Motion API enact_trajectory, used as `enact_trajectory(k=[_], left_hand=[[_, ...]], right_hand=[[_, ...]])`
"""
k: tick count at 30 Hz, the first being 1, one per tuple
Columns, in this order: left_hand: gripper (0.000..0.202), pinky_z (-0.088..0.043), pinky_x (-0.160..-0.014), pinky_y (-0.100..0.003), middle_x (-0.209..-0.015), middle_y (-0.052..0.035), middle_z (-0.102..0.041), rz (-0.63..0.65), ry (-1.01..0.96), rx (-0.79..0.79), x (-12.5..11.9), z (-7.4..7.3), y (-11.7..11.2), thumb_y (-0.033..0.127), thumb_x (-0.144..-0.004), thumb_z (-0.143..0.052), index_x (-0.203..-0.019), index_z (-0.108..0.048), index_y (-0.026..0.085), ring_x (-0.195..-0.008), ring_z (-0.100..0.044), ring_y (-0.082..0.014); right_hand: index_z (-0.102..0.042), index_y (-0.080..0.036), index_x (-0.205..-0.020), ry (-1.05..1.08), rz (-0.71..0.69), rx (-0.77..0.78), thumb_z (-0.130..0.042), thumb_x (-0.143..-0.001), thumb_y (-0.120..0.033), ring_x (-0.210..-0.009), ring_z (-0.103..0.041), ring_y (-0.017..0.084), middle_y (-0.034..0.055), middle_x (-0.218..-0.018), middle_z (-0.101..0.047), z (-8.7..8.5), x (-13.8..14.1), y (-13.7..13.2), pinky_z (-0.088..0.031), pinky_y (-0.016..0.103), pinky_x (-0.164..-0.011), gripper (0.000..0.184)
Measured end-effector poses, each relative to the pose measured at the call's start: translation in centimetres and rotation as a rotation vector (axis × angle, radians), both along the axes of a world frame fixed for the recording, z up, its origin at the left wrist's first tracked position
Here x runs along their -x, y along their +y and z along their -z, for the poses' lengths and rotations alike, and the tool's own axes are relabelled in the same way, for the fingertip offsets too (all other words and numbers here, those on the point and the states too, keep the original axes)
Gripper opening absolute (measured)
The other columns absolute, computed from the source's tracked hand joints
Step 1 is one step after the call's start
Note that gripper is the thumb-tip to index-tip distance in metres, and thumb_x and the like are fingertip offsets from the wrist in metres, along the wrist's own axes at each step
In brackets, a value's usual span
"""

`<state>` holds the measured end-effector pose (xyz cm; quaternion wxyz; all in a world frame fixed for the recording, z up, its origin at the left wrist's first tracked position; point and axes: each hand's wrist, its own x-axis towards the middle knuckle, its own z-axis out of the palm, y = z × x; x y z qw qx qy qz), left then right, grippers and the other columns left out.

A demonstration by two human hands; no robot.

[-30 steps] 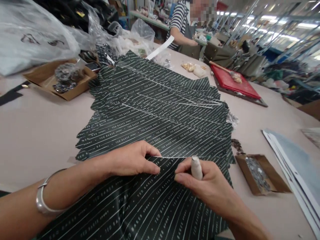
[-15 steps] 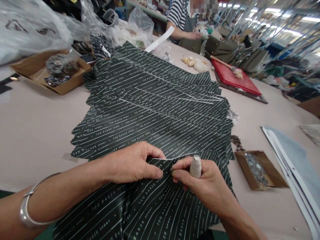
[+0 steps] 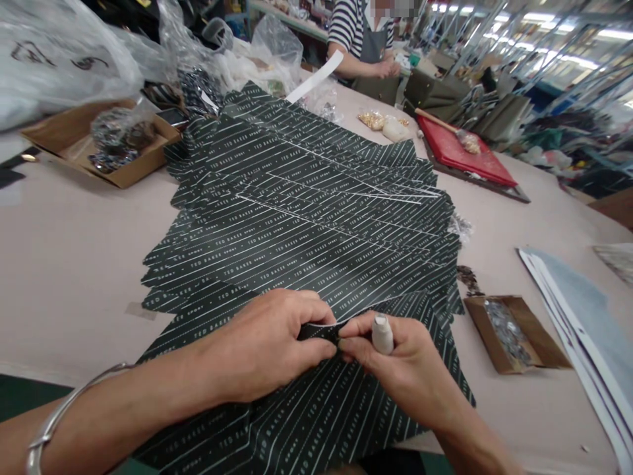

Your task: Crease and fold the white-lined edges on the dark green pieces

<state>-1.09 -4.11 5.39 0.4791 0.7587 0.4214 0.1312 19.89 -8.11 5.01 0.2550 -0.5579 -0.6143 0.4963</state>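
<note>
A fanned stack of dark green sheets [image 3: 306, 198] printed with white lines and lettering covers the middle of the pale table [image 3: 74, 251]. My left hand [image 3: 267, 346] and my right hand [image 3: 400, 366] meet at the near edge of the top sheet [image 3: 321, 409]. Both pinch its edge [image 3: 324, 330] between thumb and fingers, the fingertips almost touching. One finger of my right hand wears a white wrap [image 3: 382, 333]. A silver bangle [image 3: 59, 422] sits on my left wrist.
A small cardboard box of metal parts [image 3: 514, 333] lies to the right, with grey-white sheets [image 3: 583, 330] beyond. Far left is a cardboard tray [image 3: 93, 142] with bagged hardware and plastic bags [image 3: 64, 59]. A red board [image 3: 469, 165] lies farther back. A person in a striped top [image 3: 356, 33] works at the far end.
My hands have drawn closer together and gathered the sheet's edge between them. The edge lay flat a second ago; now it is lifted and pinched. The view has shifted slightly.
</note>
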Motion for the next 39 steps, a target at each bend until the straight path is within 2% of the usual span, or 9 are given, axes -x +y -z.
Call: enact_trajectory(k=[4,8,12,18,29,32,35,37,39], left_hand=[[0.006,-0.032,-0.064,-0.028,-0.080,0.0060,-0.059,0.040,0.073,-0.311,-0.1,0.9,-1.1,0.024,-0.091,-0.068,-0.088,-0.063,0.024,-0.073,-0.054,-0.0122],[0.009,-0.028,-0.058,-0.032,-0.079,0.0029,-0.053,0.120,0.132,-0.633,-0.2,1.6,-1.7,0.020,-0.096,-0.059,-0.087,-0.057,0.022,-0.067,-0.050,-0.0151],[0.019,-0.024,-0.054,-0.034,-0.073,0.0021,-0.045,0.126,0.128,-0.806,-0.3,1.6,-2.3,0.019,-0.101,-0.048,-0.084,-0.054,0.021,-0.061,-0.042,-0.0161],[0.027,-0.024,-0.052,-0.033,-0.068,0.0022,-0.039,0.069,0.040,-0.901,-0.3,1.3,-3.2,0.017,-0.103,-0.041,-0.081,-0.056,0.020,-0.057,-0.037,-0.0147],[0.020,-0.028,-0.054,-0.034,-0.065,0.0024,-0.045,0.038,0.011,-1.039,-0.8,1.4,-3.5,0.005,-0.097,-0.043,-0.092,-0.059,0.016,-0.058,-0.038,-0.0158],[0.016,-0.028,-0.057,-0.035,-0.062,0.0033,-0.046,0.075,0.030,-1.186,-0.2,0.9,-2.1,0.004,-0.094,-0.048,-0.096,-0.060,0.014,-0.057,-0.039,-0.0152],[0.017,-0.041,-0.077,-0.040,-0.077,0.0002,-0.062,0.105,0.097,-1.327,1.2,0.4,0.1,0.008,-0.096,-0.050,-0.103,-0.062,0.016,-0.071,-0.053,-0.0170],[0.026,-0.042,-0.089,-0.045,-0.096,-0.0006,-0.068,0.106,0.184,-1.346,1.7,0.9,1.4,0.007,-0.096,-0.048,-0.111,-0.064,0.022,-0.085,-0.058,-0.0198],[0.035,-0.044,-0.083,-0.043,-0.095,0.0042,-0.069,0.079,0.177,-1.311,1.6,2.5,2.1,0.009,-0.097,-0.045,-0.117,-0.065,0.030,-0.081,-0.058,-0.0184]], right_hand=[[-0.067,-0.021,-0.086,-0.154,-0.017,-0.397,-0.064,-0.089,-0.020,-0.066,-0.061,0.012,-0.0008,-0.075,-0.066,0.6,-0.1,-0.5,-0.051,0.023,-0.063,0.005],[-0.058,-0.017,-0.121,-0.322,-0.136,-0.695,-0.058,-0.092,-0.014,-0.105,-0.064,0.020,0.0126,-0.120,-0.064,1.2,-0.7,-0.8,-0.056,0.030,-0.085,0.030],[-0.059,-0.018,-0.109,-0.361,-0.262,-0.752,-0.051,-0.096,-0.011,-0.082,-0.067,0.017,0.0050,-0.092,-0.069,1.7,-0.8,-1.4,-0.055,0.027,-0.068,0.016],[-0.056,-0.016,-0.103,-0.433,-0.182,-1.002,-0.053,-0.094,-0.007,-0.069,-0.067,0.017,0.0049,-0.080,-0.070,1.6,-0.1,-3.0,-0.052,0.027,-0.060,0.013],[-0.059,-0.014,-0.101,-0.442,-0.142,-1.002,-0.048,-0.091,-0.005,-0.068,-0.069,0.019,0.0077,-0.081,-0.070,2.0,-0.1,-3.4,-0.054,0.027,-0.056,0.018],[-0.061,-0.013,-0.103,-0.527,-0.095,-0.983,-0.044,-0.090,-0.005,-0.067,-0.069,0.018,0.0100,-0.091,-0.071,2.1,-0.8,-2.5,-0.054,0.026,-0.056,0.023],[-0.062,-0.015,-0.101,-0.686,-0.038,-0.923,-0.044,-0.088,-0.002,-0.068,-0.069,0.018,0.0101,-0.097,-0.071,2.0,-1.8,-1.5,-0.052,0.026,-0.057,0.026],[-0.062,-0.018,-0.098,-0.810,-0.026,-0.859,-0.047,-0.089,-0.003,-0.068,-0.068,0.018,0.0074,-0.095,-0.070,2.1,-2.5,-1.1,-0.051,0.026,-0.057,0.023],[-0.062,-0.019,-0.094,-0.926,-0.059,-0.766,-0.051,-0.090,-0.007,-0.068,-0.066,0.018,0.0052,-0.091,-0.069,2.6,-3.0,-0.9,-0.049,0.026,-0.056,0.017]])
